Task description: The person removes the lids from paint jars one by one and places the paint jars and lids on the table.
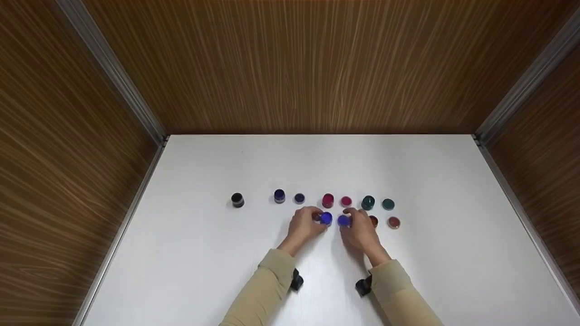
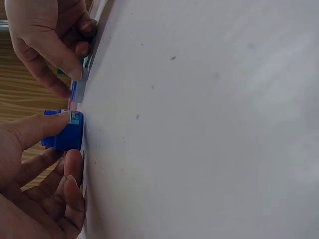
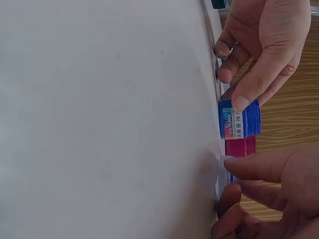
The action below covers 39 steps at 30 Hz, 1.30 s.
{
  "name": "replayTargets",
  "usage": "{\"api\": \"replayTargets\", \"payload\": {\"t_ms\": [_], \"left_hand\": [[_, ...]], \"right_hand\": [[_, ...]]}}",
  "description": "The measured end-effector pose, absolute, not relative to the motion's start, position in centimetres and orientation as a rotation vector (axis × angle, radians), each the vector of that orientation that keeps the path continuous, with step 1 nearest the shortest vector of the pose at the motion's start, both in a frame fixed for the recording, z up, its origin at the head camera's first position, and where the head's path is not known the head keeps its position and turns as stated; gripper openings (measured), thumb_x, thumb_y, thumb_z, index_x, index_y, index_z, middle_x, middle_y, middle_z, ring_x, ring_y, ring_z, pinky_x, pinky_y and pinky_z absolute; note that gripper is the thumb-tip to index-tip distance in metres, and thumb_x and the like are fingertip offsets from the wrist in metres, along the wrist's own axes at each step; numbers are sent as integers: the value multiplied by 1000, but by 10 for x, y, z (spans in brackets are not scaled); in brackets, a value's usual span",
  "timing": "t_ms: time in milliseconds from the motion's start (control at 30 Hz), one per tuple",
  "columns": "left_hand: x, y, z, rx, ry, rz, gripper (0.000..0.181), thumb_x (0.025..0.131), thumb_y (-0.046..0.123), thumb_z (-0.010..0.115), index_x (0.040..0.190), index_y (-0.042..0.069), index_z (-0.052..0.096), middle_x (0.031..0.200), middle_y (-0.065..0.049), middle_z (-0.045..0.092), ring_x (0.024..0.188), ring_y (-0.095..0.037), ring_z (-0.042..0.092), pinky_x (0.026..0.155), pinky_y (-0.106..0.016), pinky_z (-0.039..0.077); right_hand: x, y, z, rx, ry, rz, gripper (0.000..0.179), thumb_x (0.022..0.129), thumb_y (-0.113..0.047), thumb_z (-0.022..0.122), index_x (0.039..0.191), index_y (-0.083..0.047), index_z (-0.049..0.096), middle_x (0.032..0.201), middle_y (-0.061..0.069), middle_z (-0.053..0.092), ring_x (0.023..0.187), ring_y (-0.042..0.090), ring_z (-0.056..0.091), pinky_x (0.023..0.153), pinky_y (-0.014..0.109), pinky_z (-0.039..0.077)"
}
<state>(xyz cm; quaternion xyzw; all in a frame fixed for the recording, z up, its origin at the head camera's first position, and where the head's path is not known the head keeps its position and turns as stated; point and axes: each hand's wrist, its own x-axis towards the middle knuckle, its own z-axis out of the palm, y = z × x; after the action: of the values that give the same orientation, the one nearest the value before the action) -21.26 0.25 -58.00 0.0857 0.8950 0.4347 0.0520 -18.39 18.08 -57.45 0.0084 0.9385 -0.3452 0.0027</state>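
Observation:
My left hand [image 1: 304, 224] pinches an uncapped blue paint jar [image 1: 326, 218] between thumb and fingers. The jar stands upright on the white table, its printed label visible in the right wrist view. Just right of it, my right hand [image 1: 362, 232] pinches the jar's blue lid [image 1: 343, 221] at table level, and a gap separates lid and jar. Behind them are an open red paint jar [image 1: 328, 201] and its red lid [image 1: 346, 201]. A brown jar [image 1: 374, 220] is partly hidden behind the right hand, with a brown lid [image 1: 394, 222] to its right.
A green jar [image 1: 368, 203] and green lid [image 1: 388, 204] sit behind the right hand. Farther left are a dark purple jar [image 1: 279, 196], its lid [image 1: 299, 198] and a black jar [image 1: 237, 200]. Wood-grain panels [image 1: 317, 68] border the white table [image 1: 190, 253].

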Motion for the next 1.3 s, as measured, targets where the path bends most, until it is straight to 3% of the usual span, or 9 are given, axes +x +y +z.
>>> {"api": "replayTargets", "payload": {"t_ms": [233,500,933,1300], "left_hand": [[-207,-6,-576,306,2586,1408,49,72,11,85,115,0,66,95,-10,68,79,-15,62,75,-28,52],[-197,-24,-569,379,2536,1320,65,75,18,86,130,2,58,110,-14,63,85,-20,62,73,-30,51],[-186,-67,-557,279,2613,1397,63,79,18,83,134,4,55,121,-17,59,92,-24,62,72,-33,52],[-193,-123,-558,7,2730,1673,51,81,12,80,126,-1,60,116,-20,63,91,-28,66,72,-37,55]], "right_hand": [[-179,182,-568,13,2857,-1146,54,86,-12,73,135,-3,54,115,20,54,96,30,56,84,48,48],[-165,185,-557,-44,2722,-1364,58,88,-11,73,141,-7,50,123,19,53,97,27,62,77,41,54],[-150,183,-556,-443,2448,-1506,54,93,-22,69,141,-5,49,125,20,55,102,27,62,88,47,51],[-149,156,-560,-663,2394,-1418,52,94,-20,68,140,-2,49,121,18,57,99,27,62,85,41,51]]}}
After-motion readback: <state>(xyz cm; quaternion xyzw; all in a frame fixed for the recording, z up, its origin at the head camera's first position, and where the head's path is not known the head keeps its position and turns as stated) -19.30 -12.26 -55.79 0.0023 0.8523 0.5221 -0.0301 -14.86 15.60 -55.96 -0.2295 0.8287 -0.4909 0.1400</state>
